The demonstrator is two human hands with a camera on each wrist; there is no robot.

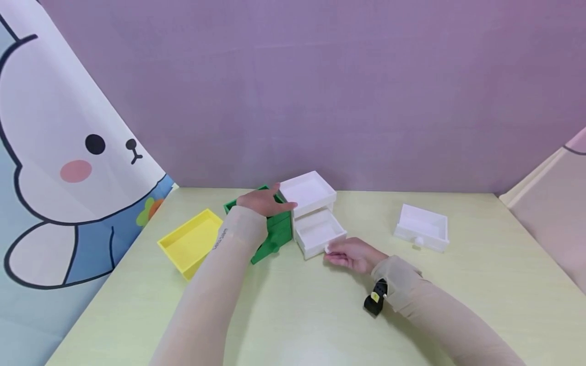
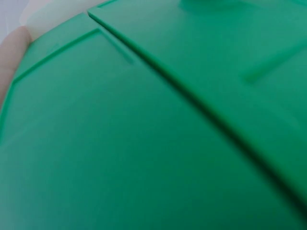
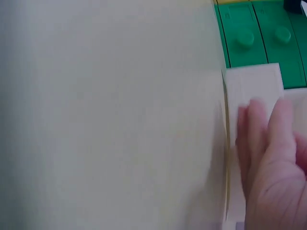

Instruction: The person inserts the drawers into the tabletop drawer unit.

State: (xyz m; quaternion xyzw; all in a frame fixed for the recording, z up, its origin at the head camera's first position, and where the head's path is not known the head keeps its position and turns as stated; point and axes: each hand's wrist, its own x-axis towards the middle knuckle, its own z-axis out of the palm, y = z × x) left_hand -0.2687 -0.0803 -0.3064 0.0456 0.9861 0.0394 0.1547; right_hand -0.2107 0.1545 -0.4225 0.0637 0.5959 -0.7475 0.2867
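A small white cabinet (image 1: 308, 192) with a tray-like top stands mid-table against a green cabinet (image 1: 280, 230). Its white drawer (image 1: 319, 231) is pulled out toward the front, and nothing lies in it. At the front of that drawer, the right hand (image 1: 354, 254) pinches the round white knob (image 1: 327, 248). My left hand (image 1: 262, 202) reaches over the green cabinet, thumb and a finger spread against the white cabinet's left upper edge; its other fingers are hidden. Green panels (image 2: 96, 134) fill the left wrist view, with a fingertip at the left edge.
To the left lies a yellow tray-like box (image 1: 192, 241), partly behind the left sleeve. A separate white drawer (image 1: 422, 226) with a knob sits on the right of the table (image 1: 293, 325). Behind the table hangs a purple cloth (image 1: 320, 101).
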